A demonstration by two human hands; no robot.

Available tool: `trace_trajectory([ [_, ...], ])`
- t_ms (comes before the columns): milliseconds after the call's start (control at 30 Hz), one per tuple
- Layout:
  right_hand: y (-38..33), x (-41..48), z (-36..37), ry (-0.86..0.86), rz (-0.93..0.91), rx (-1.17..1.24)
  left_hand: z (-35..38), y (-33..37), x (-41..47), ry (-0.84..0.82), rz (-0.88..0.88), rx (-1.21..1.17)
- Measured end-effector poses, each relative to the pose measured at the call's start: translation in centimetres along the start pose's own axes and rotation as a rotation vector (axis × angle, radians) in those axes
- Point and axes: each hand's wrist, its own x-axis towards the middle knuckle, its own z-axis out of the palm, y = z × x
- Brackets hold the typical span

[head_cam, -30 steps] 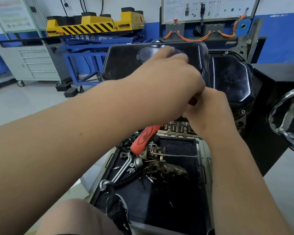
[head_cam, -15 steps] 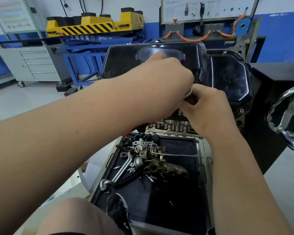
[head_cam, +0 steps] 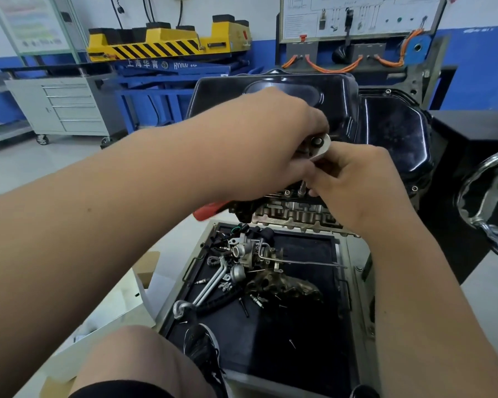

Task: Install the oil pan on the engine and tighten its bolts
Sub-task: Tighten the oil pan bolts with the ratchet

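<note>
We count two hands, left hand (head_cam: 270,145) and right hand (head_cam: 365,182); one oil pan (head_cam: 391,124); one ratchet (head_cam: 319,145); one tray (head_cam: 299,346) at six o'clock.

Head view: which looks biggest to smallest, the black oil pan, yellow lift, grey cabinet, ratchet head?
Oil pan largest.
Yellow lift and grey cabinet look alike, both farther off, so unranked.
Ratchet head smallest.

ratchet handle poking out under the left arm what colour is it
Red; the ratchet handle shows best in the head view.
</note>
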Motion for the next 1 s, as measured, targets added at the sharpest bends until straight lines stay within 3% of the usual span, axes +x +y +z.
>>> trace_trajectory([
  [133,0.25,0.33,0.89,-0.049,0.076,0.011,0.0,-0.37,0.14,-0.099,-0.009,0.032],
  [1000,0.09,0.41,1.17,-0.038,0.067,0.076,0.53,-0.47,0.51,-0.029,0.027,0.055],
])
